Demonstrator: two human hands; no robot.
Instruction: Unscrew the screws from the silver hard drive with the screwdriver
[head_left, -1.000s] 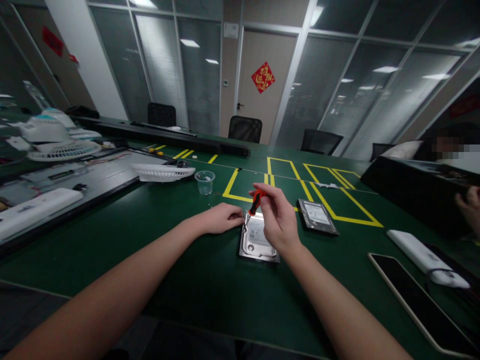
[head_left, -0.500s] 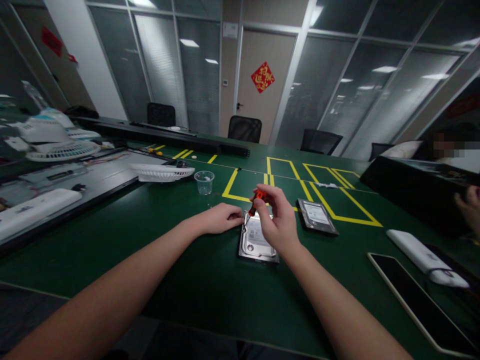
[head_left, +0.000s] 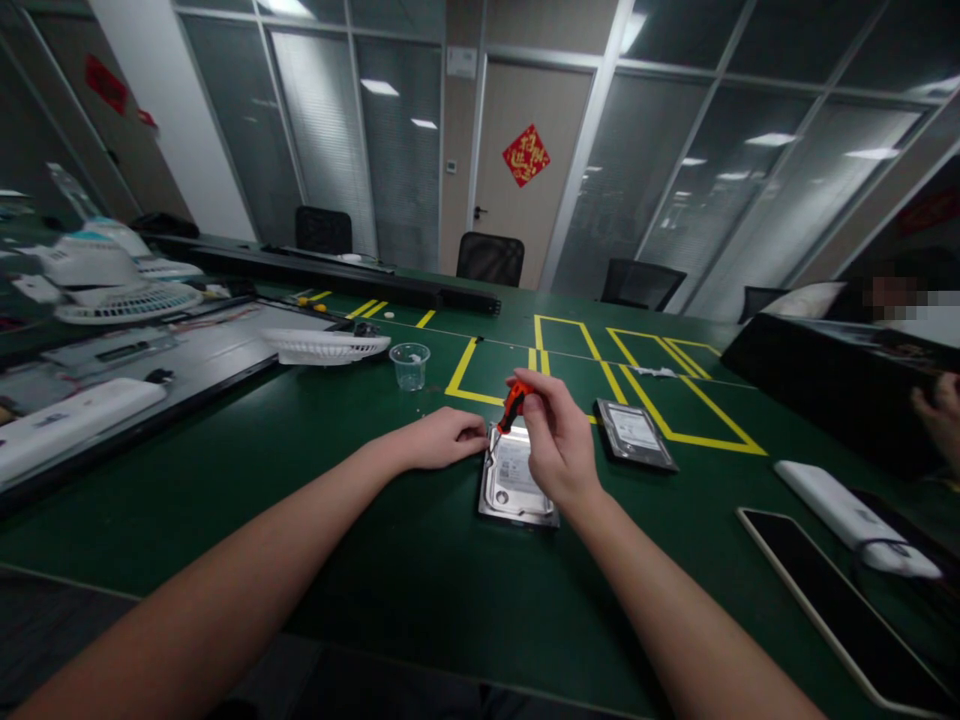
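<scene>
A silver hard drive point(head_left: 516, 490) with a white label lies flat on the green table in front of me. My right hand point(head_left: 559, 440) grips a red-and-black screwdriver point(head_left: 514, 405) by its handle, thumb and fingers around the top. The screwdriver leans, its shaft pointing down at the drive's upper left edge; whether the tip sits in a screw is too small to tell. Curled at that same edge, my left hand point(head_left: 450, 438) holds the drive with its fingertips. A second hard drive point(head_left: 635, 434) rests to the right of my right hand.
Beyond my left hand stands a clear plastic cup point(head_left: 410, 368) near a white fan grille point(head_left: 326, 346). A large flat panel point(head_left: 187, 355) covers the left side. On the right lie a phone point(head_left: 840, 600), a white power strip point(head_left: 855, 515) and a black box point(head_left: 795, 390) with another person's hand point(head_left: 937, 410).
My right thumb and fingers have shifted on the screwdriver handle, baring more of it. My left hand and the drive stay in place.
</scene>
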